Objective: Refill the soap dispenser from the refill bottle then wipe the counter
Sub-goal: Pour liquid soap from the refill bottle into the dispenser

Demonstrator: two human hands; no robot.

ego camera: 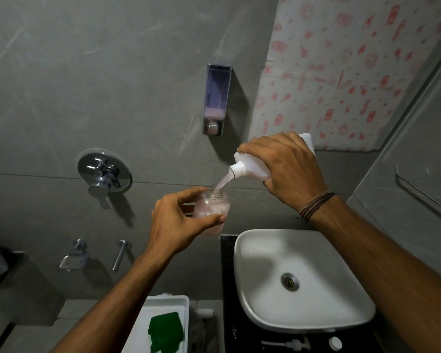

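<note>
My left hand [178, 222] grips a clear soap dispenser bottle [213, 208], upright, with its neck open and pale pink soap inside. My right hand [288, 169] holds a white refill bottle [252, 166] tilted mouth-down just above it. A pale stream runs from the spout into the dispenser's neck. The dispenser's white pump head [288, 343] lies on the black counter [228, 289], next to a white cap [335, 343]. A green cloth [166, 331] lies in a white tray [186, 304] at the bottom.
A white basin [270, 258] sits on the counter below my hands. On the grey wall hang a soap dispenser [215, 98], a chrome mixer valve [104, 171], a soap dish [73, 258] and a spout [121, 253]. A patterned curtain [341, 67] hangs at the upper right.
</note>
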